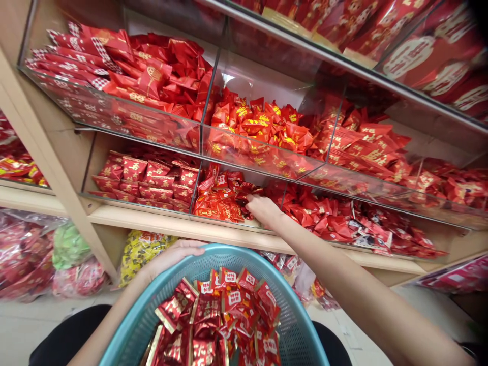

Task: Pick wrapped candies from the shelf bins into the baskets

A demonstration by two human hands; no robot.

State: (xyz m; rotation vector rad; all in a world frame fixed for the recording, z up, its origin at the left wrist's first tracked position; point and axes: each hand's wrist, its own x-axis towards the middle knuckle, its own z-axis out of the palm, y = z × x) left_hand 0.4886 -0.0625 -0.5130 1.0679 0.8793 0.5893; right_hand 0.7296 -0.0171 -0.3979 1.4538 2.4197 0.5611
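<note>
A blue plastic basket [301,317] is in front of me, between my knees. In it lie several shiny red packets [206,310] with gold edges and other red packets with white labels. My left hand [176,256] is closed on the basket's far left rim. My right hand [264,209] reaches into a lower shelf bin, over its clear front edge. Its fingers are curled at the right side of a pile of small red packets [221,201]. What they hold, if anything, is hidden.
Clear dividers part the lower bins, with dark red packets [148,178] on the left and a red heap [328,216] on the right. An upper row of bins holds more red packets [263,122]. Below the shelf are a yellow bag [143,254] and filled plastic bags [26,254].
</note>
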